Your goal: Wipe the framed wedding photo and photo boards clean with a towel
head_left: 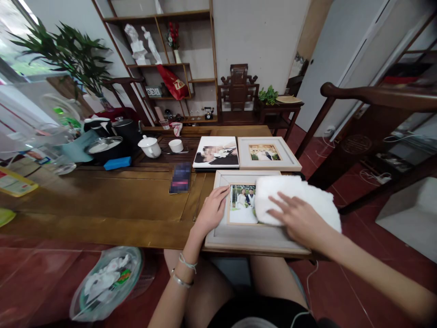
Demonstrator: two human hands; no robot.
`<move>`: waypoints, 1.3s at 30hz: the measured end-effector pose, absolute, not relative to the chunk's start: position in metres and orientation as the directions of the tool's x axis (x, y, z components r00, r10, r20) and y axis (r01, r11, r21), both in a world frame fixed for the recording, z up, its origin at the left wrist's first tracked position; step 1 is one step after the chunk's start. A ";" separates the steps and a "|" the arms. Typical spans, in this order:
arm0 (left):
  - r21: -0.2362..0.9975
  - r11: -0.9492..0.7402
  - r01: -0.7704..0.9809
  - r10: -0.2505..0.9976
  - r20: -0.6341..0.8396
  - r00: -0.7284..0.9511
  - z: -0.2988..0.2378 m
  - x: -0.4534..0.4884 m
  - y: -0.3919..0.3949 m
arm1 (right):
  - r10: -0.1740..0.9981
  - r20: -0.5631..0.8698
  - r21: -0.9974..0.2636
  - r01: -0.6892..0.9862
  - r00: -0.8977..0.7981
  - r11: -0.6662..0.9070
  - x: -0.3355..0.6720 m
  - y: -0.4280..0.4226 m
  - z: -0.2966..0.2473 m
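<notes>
A light wooden picture frame [221, 230] lies flat at the table's near edge, with a photo [239, 199] of two people in its middle. My left hand [213, 207] rests on the frame's left side, fingers stretched out toward the photo. On the right half of the frame lies a fluffy white cloth [307, 193], covering part of the photo and hanging past the frame's right edge. My right hand [295, 216] presses down on this cloth with its fingers spread; its thumb is hidden.
Behind lie a white photo panel [218, 152] and another framed photo [290, 157]. A phone [180, 177], lidded white cup [149, 146], small white cup [175, 146], blue block [118, 163] and pots are to the left. A lined bin [105, 282] stands below; a wooden chair [362, 132] is at right.
</notes>
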State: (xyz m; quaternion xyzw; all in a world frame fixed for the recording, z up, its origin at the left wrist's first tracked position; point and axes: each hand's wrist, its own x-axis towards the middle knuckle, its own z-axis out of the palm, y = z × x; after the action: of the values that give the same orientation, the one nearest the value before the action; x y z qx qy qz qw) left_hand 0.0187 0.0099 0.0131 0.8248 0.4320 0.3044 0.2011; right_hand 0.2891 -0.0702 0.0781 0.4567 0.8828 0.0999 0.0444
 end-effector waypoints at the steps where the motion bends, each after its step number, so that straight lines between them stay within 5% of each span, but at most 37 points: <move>1: 0.602 -0.542 0.587 0.838 0.329 0.437 0.013 0.019 0.010 | 0.796 -0.015 0.174 0.782 -0.605 0.598 0.277 -0.088 0.077; 7: 0.603 -0.549 0.578 0.833 0.337 0.439 0.014 0.019 0.009 | 0.709 -0.011 -0.029 0.709 -0.705 0.705 0.239 -0.119 0.068; 14: 0.591 -0.556 0.584 0.828 0.332 0.452 0.012 0.018 0.011 | 0.827 0.145 0.206 0.834 -0.544 0.512 0.283 -0.012 0.061; 20: 0.600 -0.543 0.588 0.838 0.333 0.433 0.011 0.018 0.010 | 0.853 0.186 0.249 0.863 -0.488 0.440 0.276 0.007 0.060; 26: 0.611 -0.534 0.585 0.842 0.323 0.431 0.013 0.018 0.010 | 0.765 0.010 0.048 0.765 -0.644 0.643 0.235 -0.090 0.073; 31: 0.602 -0.543 0.586 0.836 0.324 0.442 0.013 0.018 0.010 | 0.697 0.005 -0.118 0.691 -0.717 0.713 0.225 -0.121 0.075; 39: 0.590 -0.535 0.605 0.842 0.311 0.441 0.012 0.017 0.010 | 0.844 0.159 0.168 0.857 -0.512 0.488 0.269 -0.019 0.059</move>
State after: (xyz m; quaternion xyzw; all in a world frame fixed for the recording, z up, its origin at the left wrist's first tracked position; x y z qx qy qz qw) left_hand 0.0172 0.0104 0.0120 0.8247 0.4385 0.2953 0.2009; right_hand 0.2691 -0.0195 0.0588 0.4933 0.8620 0.1130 -0.0275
